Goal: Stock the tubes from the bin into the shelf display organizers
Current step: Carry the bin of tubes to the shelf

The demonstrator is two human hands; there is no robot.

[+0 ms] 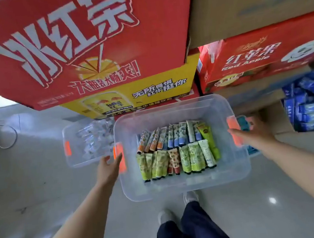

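Above the floor (41, 195), your left hand (108, 166) and right hand (255, 135) grip the bin (185, 183) by its orange end handles; carry it level so the tubes (176, 150) stay in their rows.

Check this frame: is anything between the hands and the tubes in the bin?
Nothing visible. The clear bin has no lid, and the tubes lie exposed in two rows. The left hand and right hand are at its orange end latches. No shelf organizers are in view.
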